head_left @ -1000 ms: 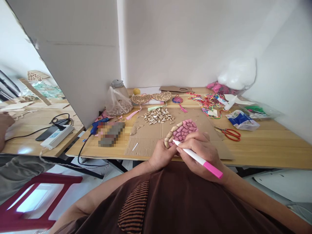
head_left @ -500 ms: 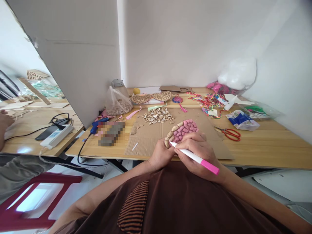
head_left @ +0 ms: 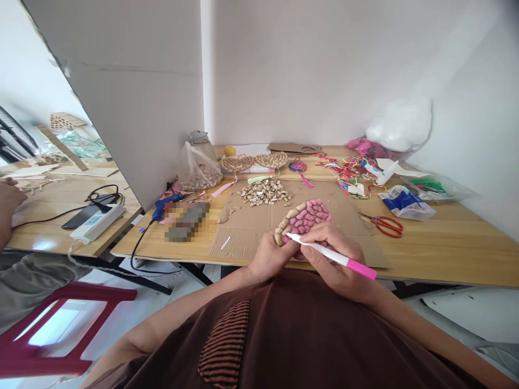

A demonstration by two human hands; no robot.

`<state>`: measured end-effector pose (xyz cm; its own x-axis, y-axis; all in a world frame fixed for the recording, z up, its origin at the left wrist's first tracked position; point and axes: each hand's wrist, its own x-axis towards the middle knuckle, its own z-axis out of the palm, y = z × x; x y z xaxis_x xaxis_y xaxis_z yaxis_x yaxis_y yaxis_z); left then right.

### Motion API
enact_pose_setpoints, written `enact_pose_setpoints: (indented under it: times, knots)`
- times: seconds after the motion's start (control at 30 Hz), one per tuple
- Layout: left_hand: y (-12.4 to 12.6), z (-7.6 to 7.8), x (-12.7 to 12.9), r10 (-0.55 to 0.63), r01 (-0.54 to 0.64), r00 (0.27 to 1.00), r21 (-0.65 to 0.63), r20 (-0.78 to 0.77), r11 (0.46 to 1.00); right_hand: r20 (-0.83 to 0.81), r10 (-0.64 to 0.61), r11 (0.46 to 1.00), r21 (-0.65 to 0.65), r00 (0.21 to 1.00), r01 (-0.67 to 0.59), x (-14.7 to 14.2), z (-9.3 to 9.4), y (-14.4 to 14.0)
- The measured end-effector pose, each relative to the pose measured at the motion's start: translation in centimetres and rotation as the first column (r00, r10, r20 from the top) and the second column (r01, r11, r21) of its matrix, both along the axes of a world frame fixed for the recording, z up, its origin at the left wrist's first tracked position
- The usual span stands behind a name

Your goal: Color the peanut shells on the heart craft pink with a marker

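My left hand (head_left: 270, 255) is closed on the near left edge of a peanut-shell piece (head_left: 310, 216), held above the cardboard. Most of its shells are pink; those along the left edge are plain tan. In my right hand (head_left: 338, 259) is a white marker (head_left: 328, 252) with a pink end. Its tip touches or nearly touches the shells near my left thumb. The lower right of the piece is hidden behind my right hand. A heap of broken peanut shells (head_left: 265, 193) lies on the cardboard sheet (head_left: 239, 237) beyond.
Red-handled scissors (head_left: 387, 226) and a blue-white packet (head_left: 407, 202) lie to the right. Tangled coloured cords (head_left: 348, 170) sit at the back. A blue glue gun (head_left: 164, 208) and a bag of peanuts (head_left: 200, 170) are left. Another person's hand (head_left: 10, 200) shows at far left.
The marker and my right hand have shifted slightly right and up, and the marker lies a little flatter. My left hand still holds the peanut-shell piece. The whole view has shifted slightly.
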<state>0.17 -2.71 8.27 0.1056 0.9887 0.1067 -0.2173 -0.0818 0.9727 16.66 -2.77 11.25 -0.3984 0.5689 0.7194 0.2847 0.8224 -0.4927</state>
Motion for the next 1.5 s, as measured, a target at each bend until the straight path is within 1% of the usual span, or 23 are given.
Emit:
enact_pose_setpoints:
  times: [0.1, 0.2, 0.33, 0.47, 0.6, 0.7, 0.83, 1.03, 1.17, 1.3, 1.43, 1.5]
  knots:
    - [0.0, -0.1, -0.1, -0.008, 0.008, 1.000, -0.006, -0.014, 1.000, -0.004, -0.022, 0.999, 0.038, 1.000, 0.022, -0.1, 0.0, -0.1]
    - [0.2, -0.4, -0.2, -0.018, 0.018, 1.000, 0.015, -0.017, 1.000, 0.007, -0.051, 0.996, 0.079, 0.999, 0.051, -0.3, -0.4, 0.1]
    - [0.5, -1.1, -0.2, -0.002, 0.004, 1.000, 0.068, -0.025, 0.998, 0.063, -0.026, 0.994, 0.107, 0.998, 0.019, -0.5, -1.0, 0.4]
    - [0.6, -1.3, -0.2, -0.008, 0.010, 0.999, 0.068, -0.041, 0.998, 0.080, -0.058, 0.976, 0.213, 0.995, 0.040, -0.5, -0.7, 0.4]
    - [0.6, -1.3, -0.2, 0.003, 0.001, 0.999, 0.102, -0.039, 0.995, 0.103, -0.052, 0.965, 0.262, 0.993, 0.023, -0.6, -0.2, 0.2]
    - [0.6, -1.5, -0.2, 0.010, -0.004, 0.998, 0.098, -0.054, 0.995, 0.125, -0.061, 0.962, 0.272, 0.990, 0.025, -0.7, -0.2, 0.2]
    - [0.6, -1.5, -0.2, -0.005, 0.007, 1.000, 0.081, -0.027, 0.997, 0.145, -0.066, 0.964, 0.266, 0.987, 0.025, -0.7, -0.3, 0.2]
    - [0.6, -1.5, -0.2, 0.000, 0.004, 0.999, 0.068, -0.052, 0.998, 0.131, -0.062, 0.958, 0.287, 0.989, 0.022, -0.7, -0.2, 0.2]
    - [0.8, -1.7, -0.2, 0.008, -0.005, 0.999, 0.069, -0.043, 0.998, 0.164, -0.066, 0.964, 0.266, 0.984, 0.020, -0.8, -0.2, 0.2]
    - [0.7, -1.5, -0.1, -0.005, 0.008, 1.000, 0.087, -0.030, 0.996, 0.131, -0.066, 0.964, 0.264, 0.989, 0.030, -0.8, -0.3, 0.2]
    - [0.6, -1.4, -0.1, 0.014, -0.010, 0.999, 0.074, -0.051, 0.997, 0.132, -0.050, 0.971, 0.237, 0.990, 0.017, -0.7, -0.4, 0.2]
    - [0.6, -1.4, -0.1, 0.008, -0.005, 0.999, 0.073, -0.052, 0.997, 0.125, -0.059, 0.966, 0.258, 0.990, 0.025, -0.7, -0.4, 0.3]
